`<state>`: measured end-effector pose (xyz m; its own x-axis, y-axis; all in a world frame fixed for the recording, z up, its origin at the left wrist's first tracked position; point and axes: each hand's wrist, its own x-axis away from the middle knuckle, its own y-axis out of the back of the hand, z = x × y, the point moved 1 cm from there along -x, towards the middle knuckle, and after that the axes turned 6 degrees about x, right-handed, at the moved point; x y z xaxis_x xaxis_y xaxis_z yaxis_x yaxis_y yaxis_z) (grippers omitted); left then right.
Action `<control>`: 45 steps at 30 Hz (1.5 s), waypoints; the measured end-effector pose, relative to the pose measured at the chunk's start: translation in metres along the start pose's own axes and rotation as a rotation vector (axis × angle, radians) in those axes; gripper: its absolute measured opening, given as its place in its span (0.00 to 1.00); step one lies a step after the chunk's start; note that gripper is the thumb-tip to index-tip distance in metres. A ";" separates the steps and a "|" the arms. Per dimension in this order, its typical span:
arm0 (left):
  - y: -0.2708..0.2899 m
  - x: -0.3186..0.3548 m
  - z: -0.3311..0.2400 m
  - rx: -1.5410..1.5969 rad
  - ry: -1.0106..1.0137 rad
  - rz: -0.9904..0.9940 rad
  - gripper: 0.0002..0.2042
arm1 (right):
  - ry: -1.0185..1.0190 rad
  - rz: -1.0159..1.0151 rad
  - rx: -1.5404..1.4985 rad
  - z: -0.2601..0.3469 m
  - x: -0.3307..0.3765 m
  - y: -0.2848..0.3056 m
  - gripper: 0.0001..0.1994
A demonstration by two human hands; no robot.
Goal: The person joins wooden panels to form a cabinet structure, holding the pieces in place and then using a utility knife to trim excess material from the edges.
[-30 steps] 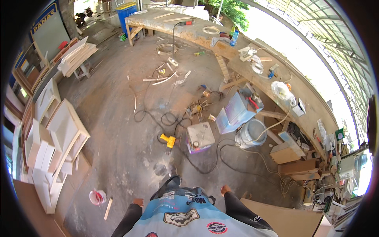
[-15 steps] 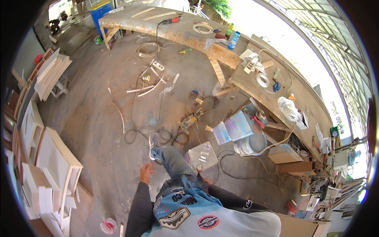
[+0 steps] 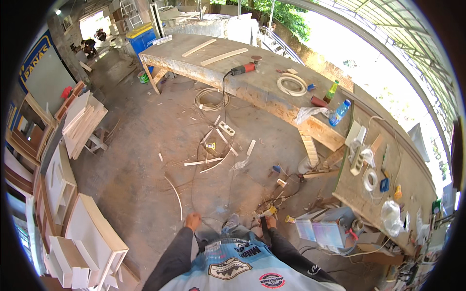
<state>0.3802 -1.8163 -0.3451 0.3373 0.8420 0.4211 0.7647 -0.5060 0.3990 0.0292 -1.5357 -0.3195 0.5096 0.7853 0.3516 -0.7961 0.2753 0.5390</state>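
Observation:
My left hand hangs low at the near middle, above the dusty floor. Its fingers are too small and blurred to read, and no object shows in them. Beyond it a pale curved strip lies on the floor. My right hand hangs to the right of my shoe. Beside it is a dark narrow shape that I cannot make out; whether the hand holds it is unclear. Just past that hand, a yellow-bodied tool lies on the floor among dark cords.
Ahead, a long workbench carries a red angle grinder, a coiled hose and bottles. Floor clutter includes a power strip, wood strips and cords. White cabinet frames line the left; boxes stand right.
The view has tilted up and shifted forward over the floor, showing more of the bench. My right hand, mostly hidden before, now shows beside my body. My left hand stays low.

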 end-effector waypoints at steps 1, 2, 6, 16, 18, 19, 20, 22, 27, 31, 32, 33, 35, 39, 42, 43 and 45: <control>-0.004 -0.023 -0.035 0.142 0.054 0.016 0.11 | -0.032 -0.033 -0.171 0.014 -0.012 0.013 0.17; -0.009 -0.046 -0.065 0.283 0.104 0.028 0.12 | -0.121 -0.066 -0.418 0.024 -0.022 0.020 0.17; -0.049 -0.168 -0.207 0.114 -0.174 0.122 0.15 | -0.419 -0.259 -0.866 0.013 -0.051 0.035 0.17; -0.224 -0.407 -0.614 -0.031 -0.796 0.352 0.15 | -0.896 0.109 0.549 -0.018 0.025 -0.052 0.11; -0.267 -0.459 -0.670 -0.095 -0.861 0.356 0.14 | -1.012 0.338 0.597 0.042 0.013 -0.048 0.11; -0.285 -0.486 -0.693 -0.125 -0.867 0.347 0.14 | -1.071 0.277 0.520 0.058 0.001 -0.050 0.12; -0.299 -0.512 -0.712 -0.159 -0.873 0.333 0.14 | -1.132 0.188 0.425 0.074 -0.012 -0.051 0.13; -0.338 -0.550 -0.750 -0.255 -0.885 0.287 0.14 | -1.254 -0.163 0.140 0.099 -0.033 -0.056 0.15; -0.444 -0.631 -0.816 -0.345 -1.180 0.303 0.12 | -1.341 -0.654 -0.233 0.159 -0.078 -0.064 0.20; -0.489 -0.686 -0.820 -0.521 -1.303 0.397 0.12 | -1.376 -0.779 -0.335 0.199 -0.108 -0.091 0.24; -0.490 -0.699 -0.816 -0.561 -1.299 0.419 0.13 | -1.396 -0.778 -0.318 0.205 -0.112 -0.105 0.25; -0.495 -0.711 -0.814 -0.593 -1.291 0.446 0.13 | -1.437 -0.773 -0.280 0.215 -0.118 -0.109 0.26; -0.489 -0.737 -0.807 -0.650 -1.243 0.459 0.16 | -1.541 -0.759 -0.147 0.225 -0.125 -0.103 0.24; -0.453 -0.763 -0.790 -0.655 -1.197 0.373 0.20 | -1.517 -1.045 -0.484 0.253 -0.152 -0.059 0.15; -0.429 -0.744 -0.767 -0.440 -1.150 0.348 0.18 | -1.617 -1.105 -0.247 0.249 -0.157 -0.065 0.11; -0.410 -0.739 -0.764 -0.388 -1.198 0.245 0.18 | -1.590 -1.130 -0.255 0.252 -0.168 -0.047 0.10; -0.373 -0.703 -0.748 -0.251 -1.172 0.151 0.17 | -1.492 -1.221 -0.290 0.260 -0.179 -0.006 0.10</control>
<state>-0.5530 -2.3592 -0.1809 0.8065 0.3644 -0.4655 0.5908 -0.5265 0.6114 0.0278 -1.8219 -0.1869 0.4398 -0.8490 0.2927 0.2009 0.4107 0.8894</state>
